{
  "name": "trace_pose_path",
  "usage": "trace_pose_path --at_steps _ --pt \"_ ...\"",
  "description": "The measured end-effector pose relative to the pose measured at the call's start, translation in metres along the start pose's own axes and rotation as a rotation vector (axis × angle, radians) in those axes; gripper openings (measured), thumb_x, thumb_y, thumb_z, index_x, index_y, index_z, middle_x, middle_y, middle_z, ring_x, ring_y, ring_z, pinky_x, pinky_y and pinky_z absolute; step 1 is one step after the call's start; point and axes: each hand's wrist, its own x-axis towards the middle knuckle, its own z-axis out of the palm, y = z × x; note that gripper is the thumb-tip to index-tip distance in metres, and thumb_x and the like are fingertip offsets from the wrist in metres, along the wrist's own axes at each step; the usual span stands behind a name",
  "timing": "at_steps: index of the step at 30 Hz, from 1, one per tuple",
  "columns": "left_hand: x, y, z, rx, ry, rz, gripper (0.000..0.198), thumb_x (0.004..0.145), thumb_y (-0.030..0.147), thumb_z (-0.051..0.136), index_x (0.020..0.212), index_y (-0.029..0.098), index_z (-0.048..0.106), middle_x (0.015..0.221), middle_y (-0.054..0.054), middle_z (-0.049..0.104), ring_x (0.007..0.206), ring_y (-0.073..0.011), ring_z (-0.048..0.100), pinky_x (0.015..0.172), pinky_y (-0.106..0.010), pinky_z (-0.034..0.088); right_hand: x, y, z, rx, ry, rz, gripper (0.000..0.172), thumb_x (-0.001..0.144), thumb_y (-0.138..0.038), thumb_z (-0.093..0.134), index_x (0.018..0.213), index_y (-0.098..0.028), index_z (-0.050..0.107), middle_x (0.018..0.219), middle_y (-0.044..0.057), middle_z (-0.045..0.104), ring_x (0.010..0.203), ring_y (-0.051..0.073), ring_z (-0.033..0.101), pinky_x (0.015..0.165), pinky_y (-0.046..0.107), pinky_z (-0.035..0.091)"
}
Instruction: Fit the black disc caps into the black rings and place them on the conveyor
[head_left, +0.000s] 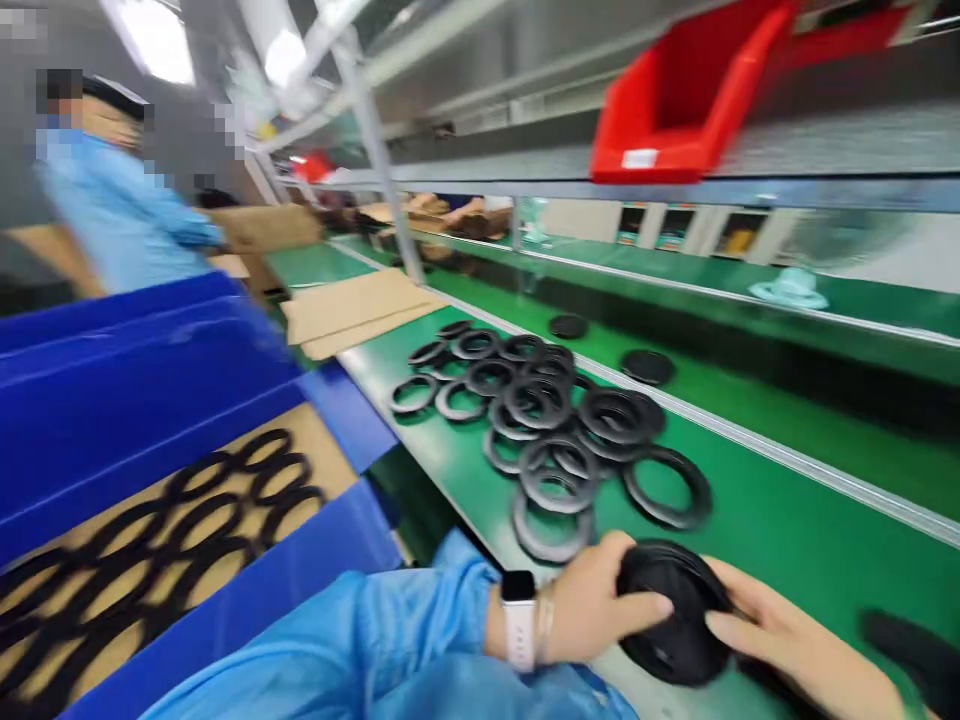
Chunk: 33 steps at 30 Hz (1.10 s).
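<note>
Between both hands, over the near edge of the green work surface, is a round black disc-like part with a raised rim. My left hand grips its left side, thumb lying across the face. On the right side, my right hand holds the rim, its thumb near the middle. Just beyond the hands lies a loose pile of black rings, some overlapping. A single black ring rests flat to the right of the pile. The underside of the held part is hidden.
At left, a blue bin holds rows of black rings on cardboard. Flat cardboard sheets lie behind the pile. Black discs sit on the green conveyor. A red bin stands overhead. A person in blue stands far left.
</note>
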Motion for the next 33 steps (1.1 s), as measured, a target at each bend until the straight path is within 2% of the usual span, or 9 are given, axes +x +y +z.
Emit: trace_pose_path --at_steps 3,6,11,15,18,21,24,27,33 --pt "0.0 0.001 -0.002 -0.151 -0.271 -0.008 0.047 0.088 0.059 0.053 0.111 0.018 0.05 0.085 -0.006 0.067 0.077 -0.0216 0.066 0.066 -0.033 0.051 -0.016 -0.005 -0.029 0.295 -0.197 0.028 0.048 0.079 -0.041 0.074 0.12 -0.017 0.066 0.114 0.014 0.066 0.106 0.029 0.063 0.092 0.044 0.052" --pt "-0.002 0.014 -0.005 -0.121 -0.435 0.014 0.034 0.094 0.046 0.047 0.111 0.017 0.05 0.087 -0.007 0.07 0.077 -0.0194 0.07 0.07 -0.031 0.055 -0.011 -0.004 -0.054 0.669 0.115 -0.134 0.04 0.081 -0.033 0.075 0.116 -0.016 0.066 0.114 0.011 0.068 0.106 0.025 0.064 0.086 0.036 0.057" --pt "0.016 0.041 -0.002 0.598 -0.234 0.429 0.032 0.091 0.025 0.053 0.123 0.021 0.057 0.131 -0.01 0.061 0.127 -0.026 0.054 0.109 -0.046 0.043 0.002 0.008 -0.075 1.09 0.624 -0.257 0.02 0.093 -0.021 0.057 0.111 -0.017 0.065 0.107 0.007 0.071 0.094 0.018 0.069 0.076 0.03 0.062" --pt "0.042 0.037 0.011 0.981 -0.057 0.499 0.07 0.082 0.022 0.066 0.146 0.011 0.038 0.153 -0.019 0.038 0.146 -0.0391 0.025 0.117 -0.06 0.03 0.006 0.008 -0.075 1.131 0.696 -0.259 0.02 0.095 -0.021 0.056 0.113 -0.015 0.064 0.107 0.009 0.071 0.09 0.019 0.07 0.073 0.03 0.063" --pt "0.043 0.031 0.018 1.079 -0.14 0.51 0.069 0.08 0.008 0.062 0.145 0.01 0.038 0.143 -0.019 0.05 0.136 -0.0365 0.043 0.114 -0.06 0.034 0.006 0.006 -0.072 1.127 0.699 -0.266 0.02 0.096 -0.022 0.055 0.112 -0.014 0.064 0.108 0.008 0.07 0.089 0.019 0.07 0.072 0.029 0.063" --pt "0.031 0.033 0.016 1.012 -0.383 0.575 0.063 0.084 0.008 0.06 0.142 0.021 0.041 0.13 -0.011 0.061 0.119 -0.0283 0.057 0.109 -0.058 0.041 0.005 0.005 -0.068 1.077 0.729 -0.23 0.021 0.094 -0.024 0.058 0.112 -0.014 0.063 0.108 0.009 0.07 0.088 0.02 0.07 0.07 0.029 0.062" --pt "0.027 0.032 0.01 0.957 -0.536 0.648 0.076 0.074 0.022 0.077 0.141 0.024 0.041 0.149 -0.01 0.046 0.14 -0.0366 0.037 0.112 -0.066 0.034 0.001 0.005 -0.064 0.929 0.736 -0.132 0.028 0.09 -0.03 0.067 0.112 -0.014 0.062 0.108 0.013 0.069 0.085 0.021 0.07 0.07 0.03 0.062" --pt "0.032 0.022 0.004 0.959 -0.582 0.662 0.069 0.073 0.006 0.069 0.137 0.022 0.046 0.155 -0.008 0.04 0.149 -0.0355 0.018 0.117 -0.064 0.028 0.002 -0.001 -0.069 0.536 0.683 -0.037 0.036 0.09 -0.042 0.064 0.112 -0.013 0.061 0.101 0.015 0.07 0.082 0.023 0.07 0.068 0.034 0.061" --pt "0.035 0.019 -0.001 0.769 -0.608 0.682 0.039 0.082 -0.004 0.038 0.101 0.02 0.063 0.148 -0.006 0.05 0.145 -0.0248 0.034 0.114 -0.04 0.042 0.056 -0.038 -0.143 -0.226 0.91 -0.179 0.035 0.084 -0.026 0.068 0.119 -0.018 0.063 0.117 0.007 0.066 0.11 0.027 0.062 0.101 0.047 0.05"
